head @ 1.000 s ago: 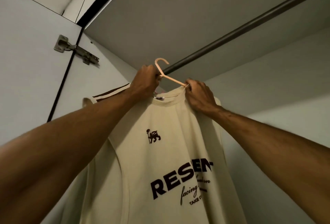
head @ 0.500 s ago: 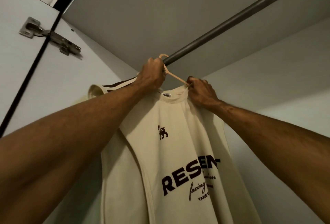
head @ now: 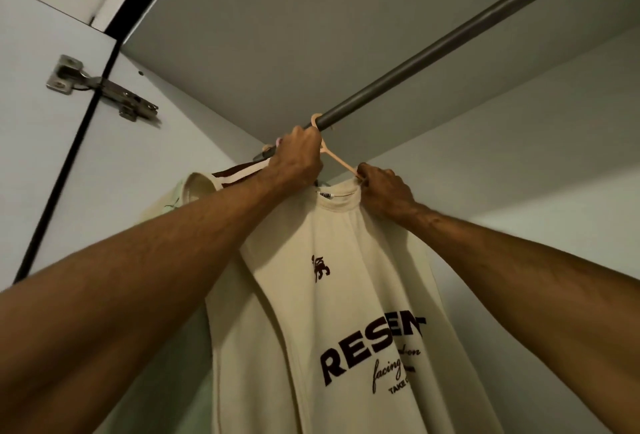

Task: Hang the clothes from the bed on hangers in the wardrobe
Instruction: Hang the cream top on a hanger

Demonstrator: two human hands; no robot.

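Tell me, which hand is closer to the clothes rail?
Left. The left hand grips the hanger just below the rail; the right hand sits lower, holding the hanger's arm at the collar of the shirt.

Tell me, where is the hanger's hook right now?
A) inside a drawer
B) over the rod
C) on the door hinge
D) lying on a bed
B: the hook curls over the rod, while the left hand grips the hanger just below it and the right hand holds the shirt at the collar.
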